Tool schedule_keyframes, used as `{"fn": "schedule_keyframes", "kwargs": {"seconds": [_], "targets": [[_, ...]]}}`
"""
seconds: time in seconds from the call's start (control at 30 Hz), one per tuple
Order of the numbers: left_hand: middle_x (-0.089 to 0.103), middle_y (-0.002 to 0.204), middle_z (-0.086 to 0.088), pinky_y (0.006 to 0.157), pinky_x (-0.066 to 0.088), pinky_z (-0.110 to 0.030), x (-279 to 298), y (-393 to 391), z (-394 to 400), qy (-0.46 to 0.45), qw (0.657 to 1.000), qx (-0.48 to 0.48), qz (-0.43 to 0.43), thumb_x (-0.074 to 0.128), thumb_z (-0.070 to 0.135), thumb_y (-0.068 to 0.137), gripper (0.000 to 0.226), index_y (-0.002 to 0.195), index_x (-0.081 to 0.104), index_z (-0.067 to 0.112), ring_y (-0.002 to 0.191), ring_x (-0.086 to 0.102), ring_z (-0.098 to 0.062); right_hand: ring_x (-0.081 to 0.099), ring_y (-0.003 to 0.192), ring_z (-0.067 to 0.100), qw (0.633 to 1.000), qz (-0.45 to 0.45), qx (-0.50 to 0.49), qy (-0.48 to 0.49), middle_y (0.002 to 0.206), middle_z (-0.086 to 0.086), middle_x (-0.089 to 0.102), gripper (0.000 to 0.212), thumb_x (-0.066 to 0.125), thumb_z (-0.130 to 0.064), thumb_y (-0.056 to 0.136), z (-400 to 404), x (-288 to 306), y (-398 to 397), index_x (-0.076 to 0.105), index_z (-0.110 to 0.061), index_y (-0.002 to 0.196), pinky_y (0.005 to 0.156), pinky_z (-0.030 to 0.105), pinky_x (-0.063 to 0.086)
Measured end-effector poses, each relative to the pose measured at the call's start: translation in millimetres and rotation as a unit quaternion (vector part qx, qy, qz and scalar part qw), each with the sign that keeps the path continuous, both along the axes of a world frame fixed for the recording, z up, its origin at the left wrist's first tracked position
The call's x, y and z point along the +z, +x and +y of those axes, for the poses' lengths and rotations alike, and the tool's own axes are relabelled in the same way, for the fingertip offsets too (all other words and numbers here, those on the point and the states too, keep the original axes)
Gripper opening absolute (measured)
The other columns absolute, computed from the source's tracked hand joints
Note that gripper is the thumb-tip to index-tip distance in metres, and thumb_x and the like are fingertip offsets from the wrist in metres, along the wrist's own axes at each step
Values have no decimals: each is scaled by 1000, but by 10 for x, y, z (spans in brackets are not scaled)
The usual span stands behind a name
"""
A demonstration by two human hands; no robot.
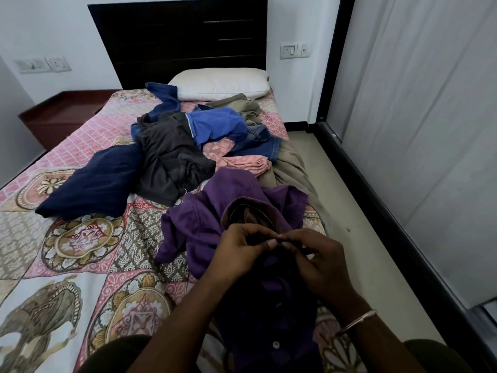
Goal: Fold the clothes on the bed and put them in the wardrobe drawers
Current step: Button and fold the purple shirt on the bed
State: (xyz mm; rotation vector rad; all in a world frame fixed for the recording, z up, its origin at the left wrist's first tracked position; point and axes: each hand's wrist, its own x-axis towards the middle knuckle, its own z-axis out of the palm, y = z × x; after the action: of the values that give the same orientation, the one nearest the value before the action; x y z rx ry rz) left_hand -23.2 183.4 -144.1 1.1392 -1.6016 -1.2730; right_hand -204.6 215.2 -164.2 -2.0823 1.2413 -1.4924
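Pillow (220, 83) — white, lying flat against the foot of the dark headboard (177, 36). Bedside table (61, 114) — reddish-brown wood, standing beside the mattress on the far left, below a wall socket plate (43, 64). Switch plate (295, 50), white, mounted on the wall right of the headboard. Pale curtain (430, 130) hanging along the right side, behind a black floor track (390, 211). Beige tiled floor (349, 211) between.

head cam | looks forward-down | close over bed (80, 251) | single view
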Motion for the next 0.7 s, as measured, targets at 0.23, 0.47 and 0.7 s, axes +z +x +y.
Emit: {"fn": "schedule_keyframes", "kwargs": {"seconds": [0.23, 0.47, 0.7], "targets": [[72, 88, 5, 81, 50, -25, -40, -183, -67, 34, 998, 17, 57, 60, -6, 90, 37, 83, 71, 28, 89, 67, -11, 67, 94, 0, 989, -96, -24, 106, 97, -17, 72, 28, 74, -2, 83, -95, 56, 11, 73, -27, 98, 78, 15, 52], [73, 83, 8, 78, 50, -16, -15, -535, -606, 33, 994, -13, 108, 52, -19, 89, 33, 97, 59, 12, 87, 68, -5, 70, 87, 10, 972, -157, -7, 175, 91, -7, 75, 24, 76, -6, 81, -698, 87, -337, 73, -26, 93, 78, 36, 59], [70, 79, 1, 69, 50, -16, -245, -770, -1087, 104, 976, -25, 191, 62, -1, 80, 13, 92, 62, 4, 76, 65, -7, 71, 86, 17, 947, -200, 32, 248, 89, 2, 74, 10, 67, -22, 83, -1206, -246, -593, 72, -18, 91, 77, 35, 58]]}}
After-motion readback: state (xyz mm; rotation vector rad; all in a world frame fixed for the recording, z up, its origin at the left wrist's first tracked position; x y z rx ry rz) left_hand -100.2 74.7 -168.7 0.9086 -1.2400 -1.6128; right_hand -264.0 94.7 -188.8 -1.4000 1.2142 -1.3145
